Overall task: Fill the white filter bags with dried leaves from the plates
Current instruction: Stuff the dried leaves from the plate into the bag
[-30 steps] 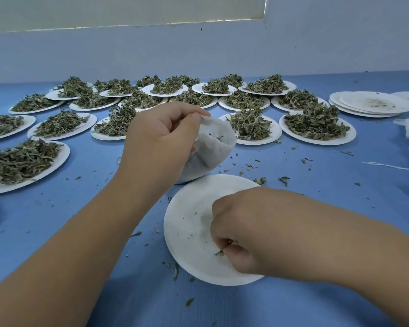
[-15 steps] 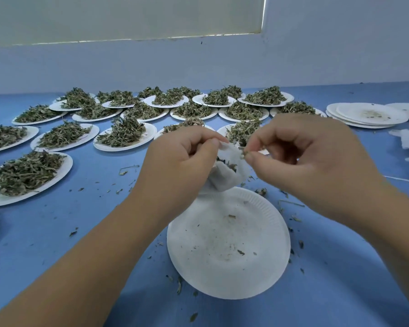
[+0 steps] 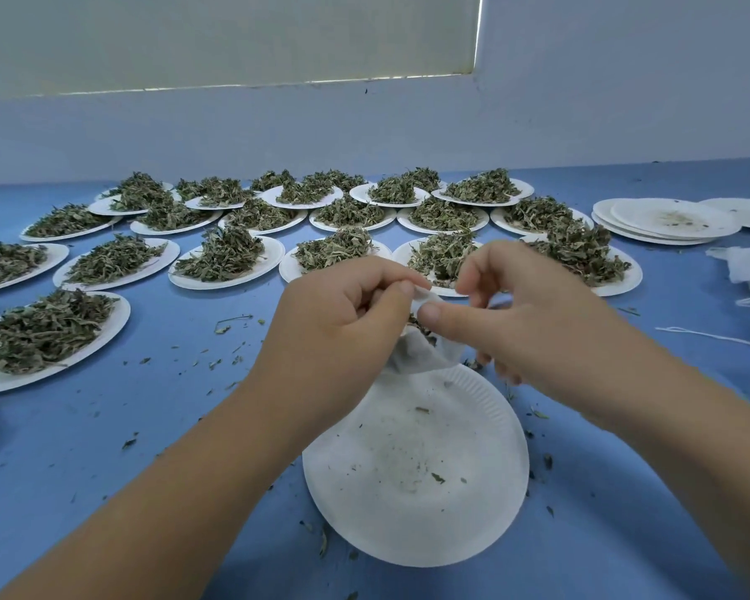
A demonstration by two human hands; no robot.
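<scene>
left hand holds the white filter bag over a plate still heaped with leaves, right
No. The head view shows the left hand holding the white filter bag, but the plate under it is nearly bare, with only crumbs left.

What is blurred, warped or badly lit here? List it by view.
Head view: soft, even light, no glare, faint shadow beneath the forearms on the blue table. Same view: the wide-angle lens stretches the forearms toward the bottom corners. The right hand has slightly motion-blurred lower fingers, while the left hand and filter bag are sharp.
</scene>
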